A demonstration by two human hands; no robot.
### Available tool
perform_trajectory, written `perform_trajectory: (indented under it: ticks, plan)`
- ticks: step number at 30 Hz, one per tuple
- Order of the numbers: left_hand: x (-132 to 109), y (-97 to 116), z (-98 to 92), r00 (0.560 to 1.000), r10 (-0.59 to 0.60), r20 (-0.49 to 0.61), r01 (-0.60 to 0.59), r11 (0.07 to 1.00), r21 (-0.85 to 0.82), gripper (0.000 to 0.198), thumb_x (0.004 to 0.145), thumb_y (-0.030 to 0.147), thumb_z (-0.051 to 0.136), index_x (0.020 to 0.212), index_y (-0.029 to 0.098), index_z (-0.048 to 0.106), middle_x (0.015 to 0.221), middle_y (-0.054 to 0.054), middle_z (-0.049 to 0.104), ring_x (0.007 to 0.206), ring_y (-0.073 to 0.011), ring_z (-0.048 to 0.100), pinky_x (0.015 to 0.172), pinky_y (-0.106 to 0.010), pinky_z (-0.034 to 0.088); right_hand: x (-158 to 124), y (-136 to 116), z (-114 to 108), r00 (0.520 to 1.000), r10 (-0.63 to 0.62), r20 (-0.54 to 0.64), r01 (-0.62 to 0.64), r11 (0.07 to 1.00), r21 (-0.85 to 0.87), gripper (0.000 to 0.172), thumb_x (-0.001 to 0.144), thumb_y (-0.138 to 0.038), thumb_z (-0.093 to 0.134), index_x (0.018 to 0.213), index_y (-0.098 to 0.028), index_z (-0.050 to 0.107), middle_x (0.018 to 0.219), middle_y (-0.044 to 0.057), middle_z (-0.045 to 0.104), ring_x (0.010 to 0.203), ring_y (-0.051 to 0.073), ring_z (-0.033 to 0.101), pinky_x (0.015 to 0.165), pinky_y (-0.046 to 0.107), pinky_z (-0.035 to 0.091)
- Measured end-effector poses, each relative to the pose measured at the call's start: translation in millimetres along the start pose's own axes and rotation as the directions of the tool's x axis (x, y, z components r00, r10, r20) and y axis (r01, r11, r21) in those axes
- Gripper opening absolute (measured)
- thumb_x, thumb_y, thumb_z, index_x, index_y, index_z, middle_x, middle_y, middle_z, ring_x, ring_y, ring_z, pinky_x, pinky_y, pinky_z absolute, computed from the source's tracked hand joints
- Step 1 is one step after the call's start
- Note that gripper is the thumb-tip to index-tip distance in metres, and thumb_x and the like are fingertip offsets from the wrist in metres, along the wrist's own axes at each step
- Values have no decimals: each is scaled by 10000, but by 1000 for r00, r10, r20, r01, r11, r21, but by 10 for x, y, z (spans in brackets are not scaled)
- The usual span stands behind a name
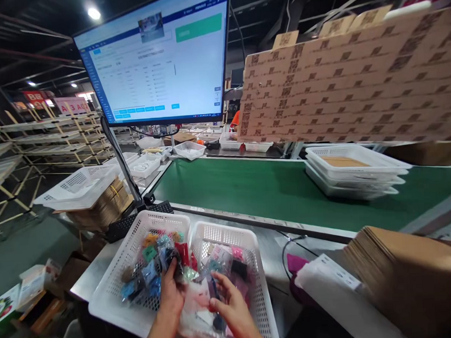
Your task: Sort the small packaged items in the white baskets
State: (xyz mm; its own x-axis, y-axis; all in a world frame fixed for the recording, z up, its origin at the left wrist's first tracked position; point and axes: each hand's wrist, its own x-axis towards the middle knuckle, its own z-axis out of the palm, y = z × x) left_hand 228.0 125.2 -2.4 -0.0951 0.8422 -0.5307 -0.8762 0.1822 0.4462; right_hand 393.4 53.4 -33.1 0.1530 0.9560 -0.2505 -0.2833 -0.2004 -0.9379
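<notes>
Two white perforated baskets stand side by side in front of me. My left hand (171, 291) reaches over the inner edge of the left basket (104, 299), its fingers closed on a black item in clear plastic (172, 255). Blue, green, orange and red packets (151, 273) lie around it. Over the right basket (261, 282), my right hand (231, 303) has its thumb and fingers curled about a slim dark blue packet (214, 287). Below and between the hands is a clear bag with pink and white contents (197, 297). Pink, teal and black packets (239, 269) lie beyond the right hand.
A green conveyor belt (226, 184) runs behind the baskets, bearing stacked white trays (356, 168). A monitor (157, 62) stands at back left above a keyboard (123, 226). Folded cardboard (413, 270) and a white plastic roll (331, 294) are on the right. A printed cardboard panel (341, 84) hangs above.
</notes>
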Motion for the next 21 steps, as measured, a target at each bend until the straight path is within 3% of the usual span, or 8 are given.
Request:
perform_trajectory:
  ticks: [2, 4, 8, 11, 13, 16, 18, 21]
  plan:
    - [13, 37, 3, 999, -36, -14, 35, 999, -28, 75, 932, 169, 781, 991, 151, 823, 870, -100, 879, 683, -240, 816, 664, -336, 679, 17, 20, -131, 997, 25, 77, -26, 1000, 13, 836, 566, -383, 900, 1369, -221, 736, 1271, 173, 812, 1199, 430, 749, 837, 503, 688]
    - [10, 64, 6, 998, -58, -22, 57, 997, -52, 112, 997, 158, 717, 978, 148, 826, 864, -97, 878, 675, -240, 813, 664, -351, 689, 64, 9, -309, 998, 35, 57, -32, 999, -44, 954, 589, -452, 895, 1478, -188, 669, 1429, 229, 768, 1318, 470, 727, 990, 586, 676]
    - [-45, 1, -5, 994, -102, -32, 101, 993, -55, 216, 1077, 132, 635, 993, 145, 834, 906, -97, 893, 724, -237, 836, 711, -356, 713, 158, -42, -530, 971, -36, -237, -59, 922, -382, 1315, 536, -639, 890, 1661, -71, 513, 1770, 333, 473, 1691, 508, 409, 1426, 619, 280]
    - [-110, -181, -26, 987, -159, -11, 159, 987, -19, 199, 1078, 140, 664, 991, 123, 842, 909, -125, 891, 742, -246, 845, 772, -362, 725, 143, -34, -347, 997, 26, -78, -48, 958, -283, 1477, 578, -706, 922, 1788, -86, 345, 1775, 322, 473, 1582, 481, 573, 1342, 598, 444]
    - [-159, -298, -32, 983, -181, 18, 181, 983, -4, 188, 1073, 121, 675, 1009, 115, 852, 954, -131, 899, 815, -246, 863, 879, -374, 733, 107, -22, -115, 999, 16, 44, -10, 991, -131, 1446, 591, -676, 965, 1794, -141, 366, 1695, 287, 586, 1339, 440, 758, 1175, 572, 604]
    - [-223, -328, -10, 973, -218, 72, 221, 975, -37, 242, 1097, 116, 633, 1017, 130, 860, 1005, -119, 907, 882, -243, 874, 996, -411, 726, 56, -48, 125, 992, -127, 15, 128, 979, -157, 1083, 614, -499, 973, 1600, -187, 651, 1570, 207, 725, 1369, 429, 741, 1247, 576, 551]
    - [-245, -237, 19, 961, -261, 94, 266, 963, -51, 292, 1132, 161, 591, 1018, 119, 856, 978, -135, 901, 830, -243, 866, 980, -432, 733, 40, -92, 103, 986, -169, -13, 164, 970, -179, 902, 636, -455, 919, 1477, -188, 733, 1535, 197, 754, 1461, 438, 688, 1302, 577, 504]
    - [-242, -50, 40, 966, -257, 39, 258, 965, -36, 303, 1142, 175, 567, 1004, 109, 828, 932, -150, 890, 781, -260, 857, 856, -448, 748, 71, -169, -163, 991, -125, -50, 111, 968, -224, 962, 656, -513, 807, 1516, -102, 674, 1544, 272, 726, 1423, 480, 707, 1266, 619, 534]
